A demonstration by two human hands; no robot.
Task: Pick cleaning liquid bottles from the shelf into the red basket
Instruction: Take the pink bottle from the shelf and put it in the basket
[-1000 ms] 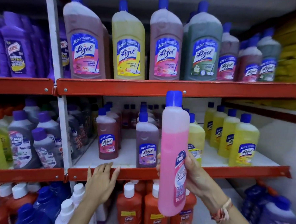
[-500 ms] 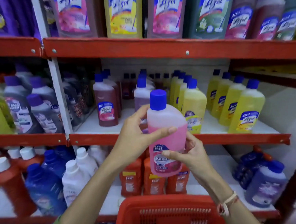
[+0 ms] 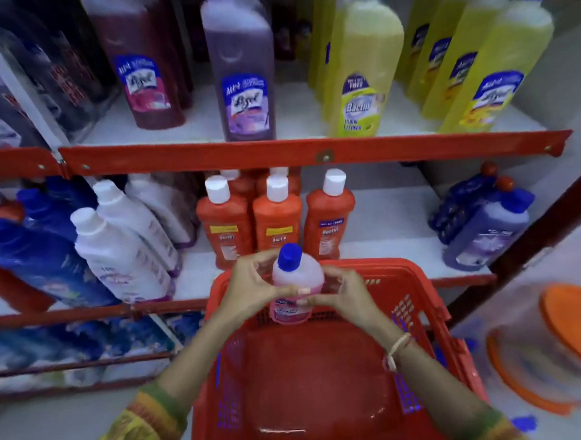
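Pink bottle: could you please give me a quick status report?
Both hands, left and right, closed on pink bottle. Bottle upright over red basket, far end. Basket floor bare, nothing in the way.

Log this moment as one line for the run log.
step: lowering pink bottle | left hand: gripping it | right hand: gripping it | red basket: below, looks empty | state: not yet released

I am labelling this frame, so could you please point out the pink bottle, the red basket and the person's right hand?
pink bottle [image 3: 297,275]: head view, on its clear shoulder below the blue cap.
red basket [image 3: 417,280]: head view, on its far right rim.
right hand [image 3: 345,292]: head view, on the back of the hand.
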